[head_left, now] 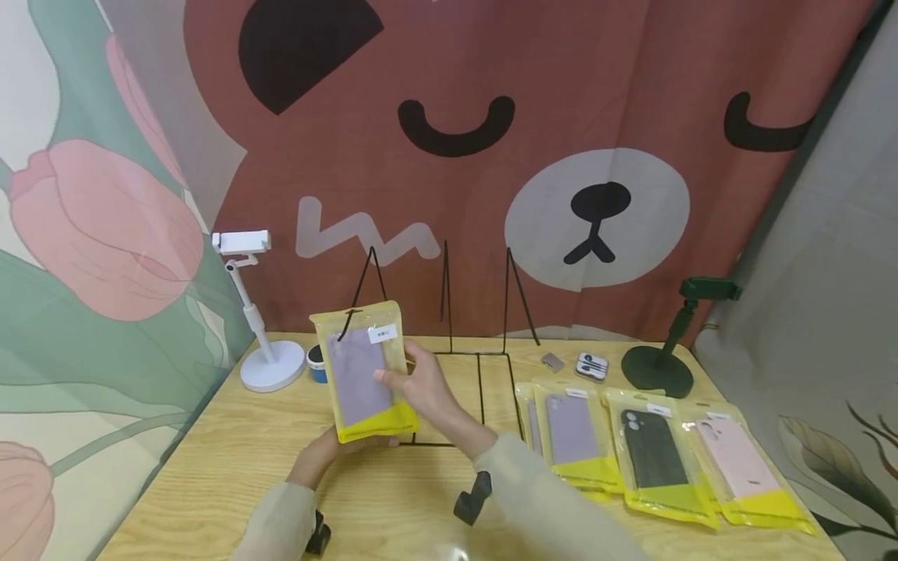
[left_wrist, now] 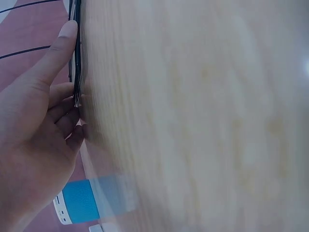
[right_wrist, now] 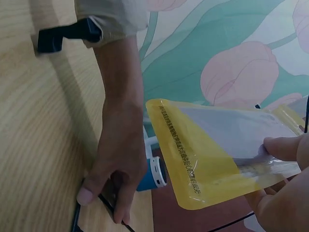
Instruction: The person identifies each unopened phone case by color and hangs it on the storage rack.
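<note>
My right hand (head_left: 414,386) holds up a yellow plastic package (head_left: 361,370) with a purple phone case inside, thumb on its front and fingers behind. In the right wrist view the package (right_wrist: 212,154) is tilted, and my right hand (right_wrist: 280,179) pinches its clear edge. My left hand (head_left: 330,452) is low on the table under the package, at the front corner of a black wire stand (head_left: 446,296). There the left hand (right_wrist: 104,198) pinches the stand's base wire (right_wrist: 107,207). In the left wrist view the thumb of my left hand (left_wrist: 77,96) lies along the wire (left_wrist: 76,63).
Several packaged phone cases (head_left: 652,452) lie in a row on the right of the wooden table (head_left: 231,467). A white phone holder (head_left: 256,327) and a blue round object (head_left: 317,365) stand back left, and a dark green holder (head_left: 666,343) back right. A curtain hangs behind.
</note>
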Action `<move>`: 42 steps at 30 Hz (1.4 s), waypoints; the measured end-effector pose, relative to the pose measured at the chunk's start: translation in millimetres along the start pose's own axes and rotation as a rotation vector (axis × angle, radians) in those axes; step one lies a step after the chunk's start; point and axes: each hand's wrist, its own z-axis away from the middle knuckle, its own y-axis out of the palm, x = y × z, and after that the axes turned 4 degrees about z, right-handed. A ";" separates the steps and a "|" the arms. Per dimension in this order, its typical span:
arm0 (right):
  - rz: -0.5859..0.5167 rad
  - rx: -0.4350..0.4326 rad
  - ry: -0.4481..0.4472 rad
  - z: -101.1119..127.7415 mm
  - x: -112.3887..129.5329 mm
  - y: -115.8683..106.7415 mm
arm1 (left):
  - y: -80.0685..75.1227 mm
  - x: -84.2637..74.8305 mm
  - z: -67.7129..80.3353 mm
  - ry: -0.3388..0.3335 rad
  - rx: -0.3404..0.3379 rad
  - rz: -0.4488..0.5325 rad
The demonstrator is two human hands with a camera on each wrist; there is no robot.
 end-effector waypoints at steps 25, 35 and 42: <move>0.132 -0.197 -0.049 -61.4 -10.7 -1.1 | -0.1 50.1 -8.4 -0.203 0.005 -0.323; 0.090 -0.211 -0.080 -74.6 -20.5 3.1 | 0.5 46.4 -4.7 -0.190 0.019 -0.363; 0.080 -0.236 -0.083 -87.3 -24.4 1.6 | 3.3 47.1 -3.5 -0.210 0.007 -0.353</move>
